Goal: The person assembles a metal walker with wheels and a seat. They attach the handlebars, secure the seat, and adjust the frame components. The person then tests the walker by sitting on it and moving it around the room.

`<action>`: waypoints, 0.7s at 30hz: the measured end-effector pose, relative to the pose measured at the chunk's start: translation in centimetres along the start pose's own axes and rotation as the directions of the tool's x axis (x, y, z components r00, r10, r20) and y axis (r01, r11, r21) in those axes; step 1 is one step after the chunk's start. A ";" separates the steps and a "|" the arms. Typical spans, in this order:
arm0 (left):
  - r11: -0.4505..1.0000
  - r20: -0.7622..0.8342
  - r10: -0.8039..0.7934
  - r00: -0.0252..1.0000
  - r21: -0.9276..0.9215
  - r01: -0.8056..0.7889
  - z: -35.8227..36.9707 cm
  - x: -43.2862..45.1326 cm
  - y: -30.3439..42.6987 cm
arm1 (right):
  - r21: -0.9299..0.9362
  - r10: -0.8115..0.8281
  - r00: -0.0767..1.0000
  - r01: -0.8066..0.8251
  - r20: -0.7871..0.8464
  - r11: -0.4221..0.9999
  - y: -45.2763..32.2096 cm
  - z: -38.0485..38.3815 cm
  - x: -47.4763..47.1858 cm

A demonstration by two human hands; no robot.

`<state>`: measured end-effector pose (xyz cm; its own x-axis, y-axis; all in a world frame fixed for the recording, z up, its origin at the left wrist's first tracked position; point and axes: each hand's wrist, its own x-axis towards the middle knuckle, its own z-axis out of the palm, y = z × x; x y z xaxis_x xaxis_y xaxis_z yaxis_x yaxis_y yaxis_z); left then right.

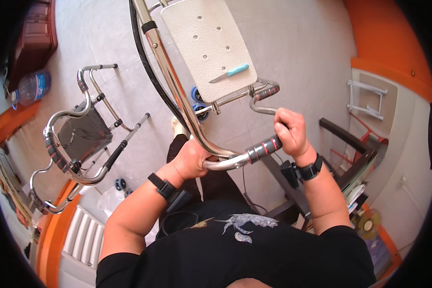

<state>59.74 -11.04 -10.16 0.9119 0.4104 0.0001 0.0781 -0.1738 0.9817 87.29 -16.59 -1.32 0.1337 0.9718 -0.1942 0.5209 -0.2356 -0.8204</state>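
A chrome metal walker frame [172, 82] with a white perforated plastic seat [205, 43] stands before me. On the seat lies a small knife with a turquoise handle [238, 70]. My left hand [191, 159] is closed around the frame's tube near its lower bend. My right hand [291, 131] is closed at the end of the black grip with red stripes [264, 148], beside a curved tube; its fingers are partly hidden. A black strip [147, 68] runs along the long tube.
At the left stands a second metal walker [88, 115] with a dark wrapped seat. Beyond it are a large plastic water bottle [34, 87] and a dark red cabinet [39, 32]. A white radiator [84, 235] is lower left. Dark metal beams [288, 187] stand close at my right.
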 end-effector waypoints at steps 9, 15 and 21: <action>0.994 -0.026 0.093 0.995 -0.060 -0.094 -0.4 0.2 -0.6 | -0.066 0.019 0.997 -0.014 0.080 0.998 0.1 -0.1 0.3; 0.985 -0.052 0.159 0.986 -0.063 -0.162 -1.2 0.8 -0.5 | -0.138 0.043 0.987 -0.021 0.155 0.990 -0.2 -0.2 0.6; 0.989 0.043 0.146 0.988 -0.036 -0.144 -1.3 0.7 -0.7 | -0.113 0.050 0.986 -0.032 0.160 0.993 -0.1 -0.3 0.7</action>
<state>59.81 -9.43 -10.64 0.9300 0.3417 0.1350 -0.0688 -0.1990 0.9776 87.57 -15.89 -1.28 0.0231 0.9477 -0.3182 0.6081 -0.2660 -0.7480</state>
